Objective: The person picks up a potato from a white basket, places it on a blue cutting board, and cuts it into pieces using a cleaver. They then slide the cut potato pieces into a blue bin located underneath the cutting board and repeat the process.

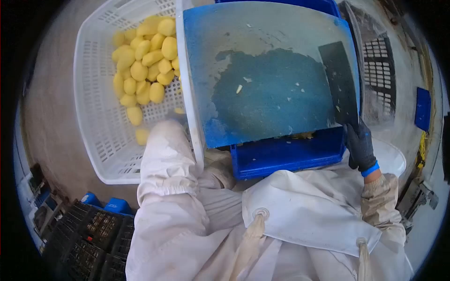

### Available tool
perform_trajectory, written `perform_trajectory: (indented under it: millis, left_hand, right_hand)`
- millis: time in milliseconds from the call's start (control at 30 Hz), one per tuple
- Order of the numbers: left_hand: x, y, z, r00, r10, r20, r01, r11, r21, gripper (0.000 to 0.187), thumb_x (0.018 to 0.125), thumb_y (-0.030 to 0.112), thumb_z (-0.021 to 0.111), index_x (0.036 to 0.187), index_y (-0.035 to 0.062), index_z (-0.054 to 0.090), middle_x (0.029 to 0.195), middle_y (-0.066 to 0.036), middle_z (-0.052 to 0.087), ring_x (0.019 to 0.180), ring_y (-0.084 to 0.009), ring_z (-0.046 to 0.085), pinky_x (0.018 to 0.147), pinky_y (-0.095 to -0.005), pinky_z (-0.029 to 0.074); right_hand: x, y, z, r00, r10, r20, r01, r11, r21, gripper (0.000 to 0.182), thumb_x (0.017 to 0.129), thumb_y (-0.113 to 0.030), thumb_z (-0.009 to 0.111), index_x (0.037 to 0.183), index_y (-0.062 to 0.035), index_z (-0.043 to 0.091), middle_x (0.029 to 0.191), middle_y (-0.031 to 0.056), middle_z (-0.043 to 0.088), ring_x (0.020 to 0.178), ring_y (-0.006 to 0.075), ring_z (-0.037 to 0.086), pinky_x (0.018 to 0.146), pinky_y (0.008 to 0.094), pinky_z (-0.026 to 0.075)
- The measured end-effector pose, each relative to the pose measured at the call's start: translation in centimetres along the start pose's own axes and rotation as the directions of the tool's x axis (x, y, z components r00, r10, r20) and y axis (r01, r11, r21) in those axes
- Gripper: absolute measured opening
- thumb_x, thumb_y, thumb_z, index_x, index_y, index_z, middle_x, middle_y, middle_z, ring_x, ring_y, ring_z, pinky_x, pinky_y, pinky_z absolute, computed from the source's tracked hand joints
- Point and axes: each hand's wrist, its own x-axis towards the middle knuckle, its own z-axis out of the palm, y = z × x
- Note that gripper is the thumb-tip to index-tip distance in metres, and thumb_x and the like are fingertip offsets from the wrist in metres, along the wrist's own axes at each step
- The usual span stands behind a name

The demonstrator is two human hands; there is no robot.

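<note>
My right hand (361,146), in a dark glove with a blue band at the wrist, is closed around the handle end of a broad-bladed cleaver (338,79). Its dark blade lies along the right side of a blue cutting board (276,89), which is wet and dotted with small pale scraps. On the left, a white sleeve (166,154) reaches over a white perforated basket (89,93). Only a blurred greyish patch shows beyond it, so my left hand's fingers cannot be made out. Peeled yellow potatoes (139,70) fill part of the basket, some close to that sleeve end.
A blue bin (286,157) with yellowish pieces sits beneath the board's near edge. Dark crates (89,234) stand at lower left. Beyond the board, on the right, is a black grid crate (378,75) beside clear plastic. A white apron (309,215) covers my lap.
</note>
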Motion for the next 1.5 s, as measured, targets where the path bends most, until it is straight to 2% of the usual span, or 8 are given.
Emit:
perform_trajectory:
  millis: [167, 200, 367, 600, 833, 967, 1033, 1500]
  left_hand:
    - [1.3, 4.6, -9.9, 0.982, 0.181, -0.054, -0.185, 0.978, -0.095, 0.053, 0.079, 0.036, 0.064, 0.121, 0.0047, 0.054, 0.120, -0.014, 0.056, 0.108, -0.0234, 0.053, 0.090, -0.0342, 0.042]
    - [-1.1, 7.9, -16.3, 0.983, 0.160, -0.088, -0.171, 0.637, -0.752, 0.044, 0.079, 0.035, 0.066, 0.110, 0.0046, 0.062, 0.105, -0.014, 0.064, 0.095, -0.0231, 0.058, 0.083, -0.0349, 0.045]
    - [-11.9, 19.9, -34.6, 0.898, 0.379, -0.222, -0.315, 0.205, -0.927, 0.029, 0.082, 0.023, 0.067, 0.101, 0.0017, 0.061, 0.087, -0.007, 0.063, 0.080, -0.0146, 0.061, 0.067, -0.0288, 0.050]
    - [-25.8, 34.0, -29.3, 0.850, 0.524, -0.054, -0.500, 0.771, -0.395, 0.068, 0.074, 0.045, 0.071, 0.120, 0.0007, 0.047, 0.113, -0.023, 0.055, 0.103, -0.0359, 0.055, 0.088, -0.0421, 0.045]
    - [-24.2, 33.6, -23.6, 0.857, 0.512, -0.052, -0.484, 0.767, -0.421, 0.066, 0.085, 0.047, 0.055, 0.134, 0.0054, 0.037, 0.121, -0.026, 0.051, 0.111, -0.0395, 0.052, 0.092, -0.0443, 0.042]
    - [-24.0, 33.6, -22.0, 0.828, 0.535, -0.168, -0.526, 0.638, -0.563, 0.054, 0.090, 0.039, 0.049, 0.133, 0.0083, 0.039, 0.118, -0.026, 0.053, 0.109, -0.0386, 0.054, 0.090, -0.0439, 0.043]
    - [-25.1, 34.6, -22.0, 0.754, 0.577, -0.315, -0.654, 0.615, -0.441, 0.050, 0.091, 0.035, 0.049, 0.131, 0.0062, 0.041, 0.115, -0.026, 0.054, 0.103, -0.0381, 0.057, 0.088, -0.0435, 0.045]
    - [-27.0, 37.4, -22.1, 0.825, 0.487, -0.287, -0.564, 0.664, -0.491, 0.054, 0.088, 0.030, 0.051, 0.133, 0.0032, 0.037, 0.122, -0.025, 0.050, 0.110, -0.0413, 0.048, 0.096, -0.0465, 0.038]
  right_hand:
    - [0.8, 3.3, 0.3, 0.967, -0.254, 0.020, 0.254, 0.956, -0.147, 0.033, 0.074, 0.000, 0.058, 0.107, -0.0006, 0.054, 0.106, 0.0276, 0.054, 0.093, 0.0425, 0.054, 0.077, 0.0449, 0.047]
    - [0.6, 1.9, 0.1, 0.990, -0.135, 0.047, 0.138, 0.989, -0.059, 0.030, 0.075, -0.003, 0.059, 0.104, -0.0010, 0.055, 0.108, 0.0288, 0.053, 0.094, 0.0422, 0.055, 0.079, 0.0442, 0.047]
    - [1.7, 4.8, 0.8, 0.904, -0.428, 0.002, 0.416, 0.878, -0.237, 0.027, 0.076, -0.011, 0.058, 0.103, -0.0051, 0.058, 0.112, 0.0274, 0.053, 0.094, 0.0419, 0.056, 0.080, 0.0451, 0.047]
    - [1.5, 4.6, 0.5, 0.760, -0.648, 0.059, 0.530, 0.564, -0.633, 0.022, 0.082, -0.021, 0.055, 0.097, -0.0051, 0.059, 0.107, 0.0231, 0.057, 0.090, 0.0403, 0.058, 0.077, 0.0455, 0.048]
    - [-3.4, 3.2, 3.4, 0.941, -0.320, -0.115, 0.334, 0.931, 0.149, 0.032, 0.082, -0.028, 0.056, 0.100, -0.0016, 0.056, 0.097, 0.0253, 0.059, 0.086, 0.0341, 0.061, 0.070, 0.0445, 0.047]
    - [-5.4, 0.9, 4.6, 0.810, -0.566, -0.152, 0.583, 0.806, 0.104, 0.037, 0.084, -0.032, 0.054, 0.100, 0.0008, 0.055, 0.086, 0.0257, 0.060, 0.084, 0.0333, 0.061, 0.069, 0.0457, 0.046]
    - [-6.8, -1.7, 3.7, 0.970, -0.242, 0.022, 0.231, 0.948, 0.218, 0.035, 0.084, -0.031, 0.053, 0.101, -0.0010, 0.056, 0.084, 0.0231, 0.061, 0.080, 0.0352, 0.061, 0.069, 0.0465, 0.047]
    - [-7.8, -1.6, 3.6, 0.979, -0.206, -0.005, 0.194, 0.914, 0.356, 0.029, 0.086, -0.028, 0.053, 0.104, -0.0048, 0.058, 0.076, 0.0180, 0.063, 0.074, 0.0344, 0.062, 0.067, 0.0427, 0.048]
